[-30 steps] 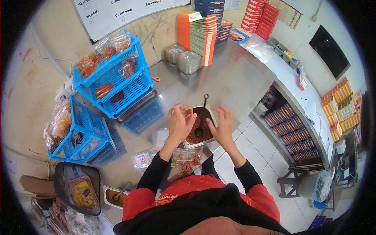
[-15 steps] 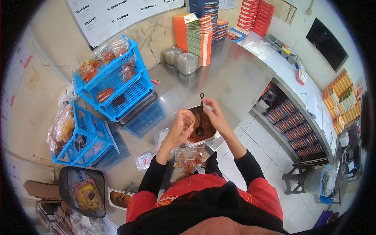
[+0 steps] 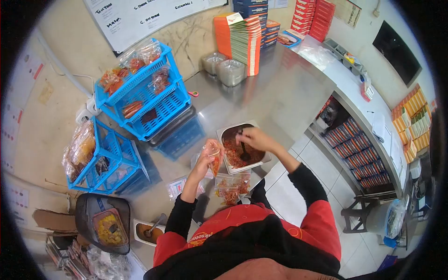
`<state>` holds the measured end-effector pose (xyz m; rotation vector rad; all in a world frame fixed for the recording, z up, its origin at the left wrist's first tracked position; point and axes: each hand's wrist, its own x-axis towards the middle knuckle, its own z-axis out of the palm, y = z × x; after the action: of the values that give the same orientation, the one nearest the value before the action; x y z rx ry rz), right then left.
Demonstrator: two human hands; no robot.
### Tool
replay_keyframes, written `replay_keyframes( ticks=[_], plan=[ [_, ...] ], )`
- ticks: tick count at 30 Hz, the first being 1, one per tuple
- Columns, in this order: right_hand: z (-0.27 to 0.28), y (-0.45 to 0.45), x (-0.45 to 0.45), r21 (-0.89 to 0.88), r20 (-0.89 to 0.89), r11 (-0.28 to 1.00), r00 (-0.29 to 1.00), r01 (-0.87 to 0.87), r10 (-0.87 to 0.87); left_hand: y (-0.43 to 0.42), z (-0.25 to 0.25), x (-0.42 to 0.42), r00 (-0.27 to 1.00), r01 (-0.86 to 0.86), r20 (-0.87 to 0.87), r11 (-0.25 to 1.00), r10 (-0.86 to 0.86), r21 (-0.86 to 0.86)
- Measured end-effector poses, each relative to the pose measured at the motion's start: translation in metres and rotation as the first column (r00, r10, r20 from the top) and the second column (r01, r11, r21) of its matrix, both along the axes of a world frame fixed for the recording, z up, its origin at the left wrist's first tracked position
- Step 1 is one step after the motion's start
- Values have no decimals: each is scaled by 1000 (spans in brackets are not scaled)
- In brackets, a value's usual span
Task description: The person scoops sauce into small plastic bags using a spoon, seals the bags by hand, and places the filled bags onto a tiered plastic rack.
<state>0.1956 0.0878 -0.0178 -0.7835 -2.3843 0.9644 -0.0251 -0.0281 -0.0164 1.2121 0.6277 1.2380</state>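
My left hand [image 3: 204,164] is closed around a small clear plastic bag [image 3: 214,158] with some reddish food inside, held upright just left of a metal pan [image 3: 254,164]. Red chili sauce [image 3: 232,148] covers the bottom of the pan. My right hand [image 3: 255,138] grips the handle of a black ladle [image 3: 245,156] over the pan, and its bowl rests in the sauce. Filled clear bags [image 3: 229,189] lie on the counter close to my body. Left of them is a flat packet of plastic bags [image 3: 177,187].
Blue tiered baskets [image 3: 165,95] with bagged food stand at the left on the steel counter [image 3: 284,88]. Clear plastic containers [image 3: 232,73] and stacked orange cartons [image 3: 252,44] are at the back. A small sauce pan [image 3: 144,231] sits at the lower left.
My right hand has closed on the ladle handle, which it was only beside before. My left hand has moved left and down, off the pan, with the bag. The view has shifted slightly.
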Motion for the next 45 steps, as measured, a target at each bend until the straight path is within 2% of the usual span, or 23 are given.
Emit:
replay_keyframes(
  ticks=[1, 2, 4, 5, 6, 7, 8, 9, 10, 11, 12, 14, 15, 18, 25, 31, 36, 40, 41, 42, 43, 44, 45],
  plan=[
    [10, -13, 4, 131, 47, 990, 998, -58, 52, -1, 2, 0, 1000, 29, 10, 999, -29, 14],
    [29, -27, 9, 129, 49, 990, 997, -58, 52, -1, 4, -1, 1000, 29, 12, 1000, -29, 12],
    [60, -49, 18, 144, -99, 989, 994, -27, 41, -3, 9, -4, 991, -70, -117, 998, 69, -6],
    [59, -51, 26, 157, -84, 980, 988, -119, 133, -4, 14, -4, 991, -66, -113, 998, 65, -7],
    [53, -54, 31, 156, -81, 981, 988, -114, 128, -5, 21, -4, 960, -119, -262, 991, 98, -64],
    [41, -58, 35, 25, -106, 992, 986, -127, 129, -4, 25, -4, 905, -176, -410, 978, 116, -112],
    [32, -59, 38, -106, -133, 984, 983, -140, 126, -1, 24, -5, 905, -168, -410, 979, 108, -113],
    [28, -55, 42, -105, -132, 986, 984, -133, 119, 5, 23, -4, 743, -194, -619, 968, 253, 162],
    [26, -51, 45, -145, -199, 987, 975, 70, -98, 10, 22, -3, 529, -140, -732, 894, 430, 425],
    [25, -47, 48, -200, -255, 944, 916, 264, -310, 14, 23, -1, 532, -138, -730, 895, 428, 425],
    [28, -45, 49, -200, -255, 943, 915, 267, -314, 17, 24, 1, 494, -101, -745, 880, 449, 463],
    [35, -42, 51, -427, -514, 836, 668, 345, -538, 21, 27, 4, 454, -54, -758, 864, 468, 501],
    [39, -40, 51, -452, -575, 829, 603, 329, -552, 23, 28, 6, 444, -35, -775, 873, 450, 486],
    [47, -39, 52, -442, -639, 831, 531, 339, -557, 27, 33, 14, 432, 3, -803, 890, 410, 456],
    [57, -41, 58, -416, -630, 848, 569, 327, -529, 32, 36, 23, 443, 44, -810, 893, 384, 448],
    [72, -52, 59, -404, -689, 867, 525, 292, -499, 33, 34, 24, 420, 21, -817, 896, 395, 443],
    [85, -63, 50, -154, -745, 891, 542, 427, -388, 33, 25, 31, 404, -54, -774, 857, 488, 512],
    [73, -62, 48, -169, -735, 828, 491, 535, -467, 32, 30, 32, 364, -177, -734, 816, 574, 551],
    [62, -60, 49, -228, -592, 800, 574, 555, -566, 32, 28, 33, 363, -180, -728, 811, 581, 557],
    [49, -54, 50, -279, -427, 763, 636, 584, -643, 34, 22, 35, 337, -208, -661, 738, 670, 642],
    [36, -46, 51, -293, -193, 789, 774, 541, -603, 34, 17, 38, 309, -234, -586, 657, 749, 717],
    [21, -43, 49, -288, -195, 791, 776, 540, -600, 33, 13, 42, 308, -237, -582, 653, 753, 719],
    [12, -45, 40, -34, -202, 825, 805, 564, -559, 32, 11, 47, 357, -322, -568, 669, 741, 670]
  ],
)
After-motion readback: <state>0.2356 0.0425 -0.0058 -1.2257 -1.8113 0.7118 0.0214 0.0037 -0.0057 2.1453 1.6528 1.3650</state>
